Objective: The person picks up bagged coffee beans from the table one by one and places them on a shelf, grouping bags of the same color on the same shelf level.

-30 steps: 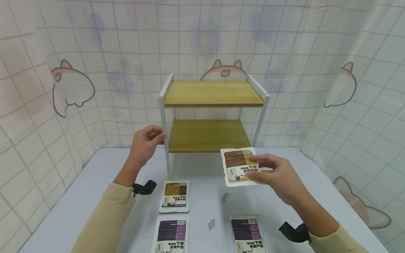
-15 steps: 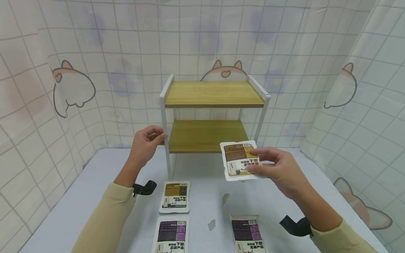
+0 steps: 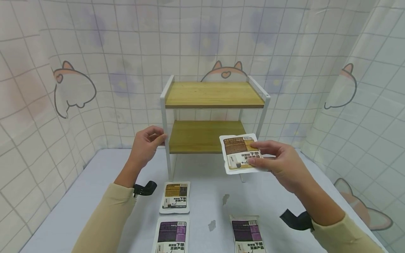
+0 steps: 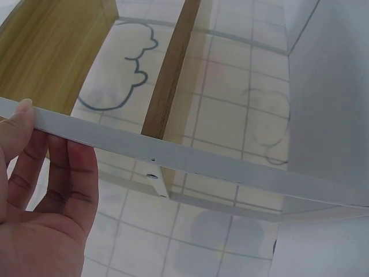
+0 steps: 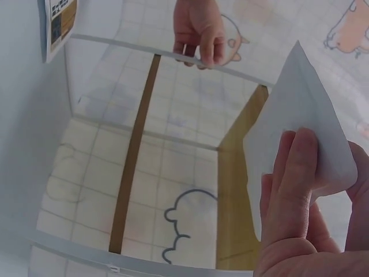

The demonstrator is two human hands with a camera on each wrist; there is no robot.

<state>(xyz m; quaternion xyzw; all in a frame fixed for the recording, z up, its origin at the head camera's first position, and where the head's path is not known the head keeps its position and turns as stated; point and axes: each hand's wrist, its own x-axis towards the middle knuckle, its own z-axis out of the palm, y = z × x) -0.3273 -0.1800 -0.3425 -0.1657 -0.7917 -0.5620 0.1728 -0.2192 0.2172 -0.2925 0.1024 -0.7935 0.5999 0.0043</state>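
A two-tier wooden shelf with a white metal frame [image 3: 164, 116] stands at the back of the table. My left hand [image 3: 146, 143] grips its front left post [image 4: 173, 158] at the level of the lower board. My right hand [image 3: 278, 163] pinches a white sachet with a brown and yellow label [image 3: 239, 154], holding it in the air in front of the right end of the lower board [image 3: 205, 135]. In the right wrist view the sachet's plain white back [image 5: 294, 144] shows between thumb and fingers.
Three more sachets lie flat on the grey table: a brown one [image 3: 175, 196], a purple one [image 3: 171, 237] at the front left and a purple one [image 3: 247, 236] at the front right. Tiled curtain walls [image 3: 38, 105] close in the table on three sides.
My right hand has lifted the sachet up and slightly back, from above the table toward the lower board's front edge. My left hand has stayed on the post.
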